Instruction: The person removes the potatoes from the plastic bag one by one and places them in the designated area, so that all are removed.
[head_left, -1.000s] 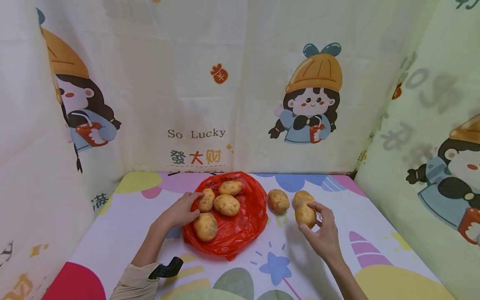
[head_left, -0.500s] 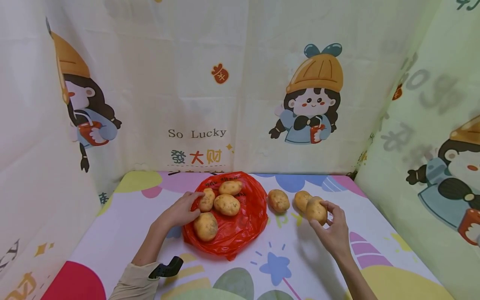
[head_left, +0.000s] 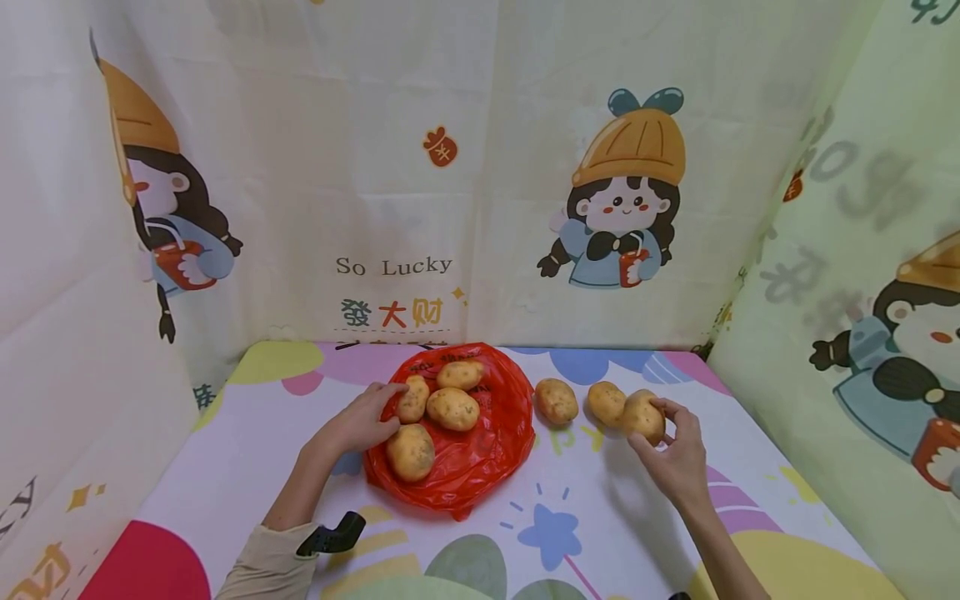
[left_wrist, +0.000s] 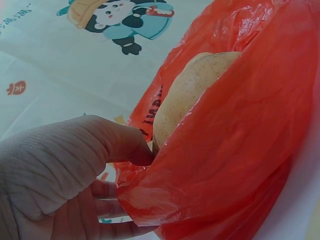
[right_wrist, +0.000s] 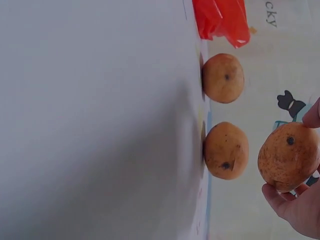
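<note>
A red plastic bag (head_left: 480, 462) lies spread open on the table, with several potatoes (head_left: 453, 409) inside. My left hand (head_left: 363, 421) pinches its left rim; in the left wrist view the thumb is inside the bag (left_wrist: 240, 150) and the other fingers are outside, beside a potato (left_wrist: 195, 85). Between thumb and fingers, my right hand (head_left: 678, 458) holds another potato (head_left: 643, 418), which the right wrist view shows raised above the tabletop. Left of it, two potatoes rest on the table: a near one (head_left: 606, 404) and one (head_left: 556, 402) closer to the bag.
The tabletop (head_left: 420, 542) carries a bright cartoon print. Printed cloth (head_left: 510, 208) hangs behind it and along both sides. A black strap piece (head_left: 333, 535) sits at my left cuff.
My right hand has carried its potato to the right, away from in front of the near loose potato. My left hand and the bag have stayed in place.
</note>
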